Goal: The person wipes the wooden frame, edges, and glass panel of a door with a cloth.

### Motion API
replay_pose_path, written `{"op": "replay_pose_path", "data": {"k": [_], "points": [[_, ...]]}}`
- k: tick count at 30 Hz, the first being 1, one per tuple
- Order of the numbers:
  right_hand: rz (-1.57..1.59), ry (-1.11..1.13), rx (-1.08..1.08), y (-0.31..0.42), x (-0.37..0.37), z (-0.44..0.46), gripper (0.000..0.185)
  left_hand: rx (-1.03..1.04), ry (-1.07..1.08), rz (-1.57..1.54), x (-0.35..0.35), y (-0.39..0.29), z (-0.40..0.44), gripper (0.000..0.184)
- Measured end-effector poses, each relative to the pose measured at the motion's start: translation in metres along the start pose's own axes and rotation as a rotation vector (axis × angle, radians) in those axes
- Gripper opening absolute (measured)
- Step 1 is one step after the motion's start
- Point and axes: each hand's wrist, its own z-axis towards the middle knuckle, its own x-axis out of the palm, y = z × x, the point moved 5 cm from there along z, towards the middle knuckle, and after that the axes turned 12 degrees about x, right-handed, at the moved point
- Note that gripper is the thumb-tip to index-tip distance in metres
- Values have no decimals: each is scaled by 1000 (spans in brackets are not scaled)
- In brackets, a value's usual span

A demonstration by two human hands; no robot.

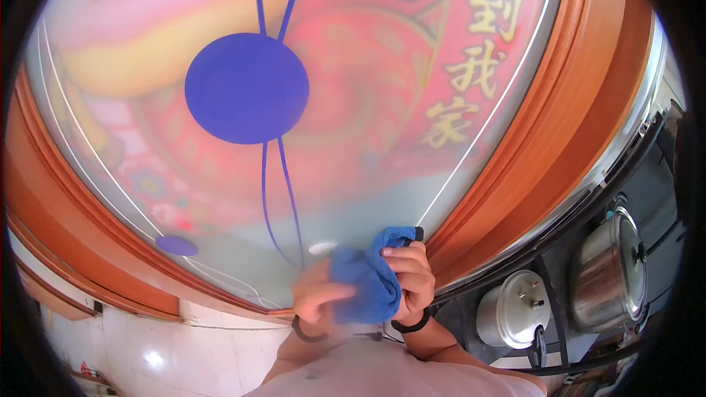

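A blue cloth point(368, 287) is bunched between my two hands, close to my body and in front of a frosted glass panel point(368, 198). My right hand point(413, 276) grips its right side with curled fingers, and a dark-tipped corner of the cloth sticks up above them. At the cloth's left side is my left hand point(320, 294), blurred by motion, its fingers against the fabric. Both wrists wear dark bands. The panel carries a purple oval point(247, 88) with thin purple lines, white lines and a blurred red picture with yellow characters.
An orange-brown wooden frame point(515, 140) borders the panel on both sides. At the lower right, a pressure cooker point(515, 309) and a larger steel pot point(609, 268) stand on a dark stove. Light floor tiles point(147, 345) show at the lower left.
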Motion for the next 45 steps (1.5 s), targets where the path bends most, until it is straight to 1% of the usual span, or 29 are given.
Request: {"op": "replay_pose_path", "data": {"k": [6,16,33,36,42,45], "points": [[37,-38,0,1,2,0,10,-22,46,-64,-6,4,-8,22],[24,-22,23,2,2,0,13,6,49,-56,-4,3,-4,20],[44,-61,21,3,5,-5,12,-3,86,-60,-4,2,0,16],[51,-77,29,1,5,-7,12,-65,95,-105,-3,3,1,21],[47,-76,41,-1,5,-12,12,-97,123,-60,-4,-1,5,19],[45,-86,35,-2,6,-13,12,-85,112,-107,-4,1,5,18]]}}
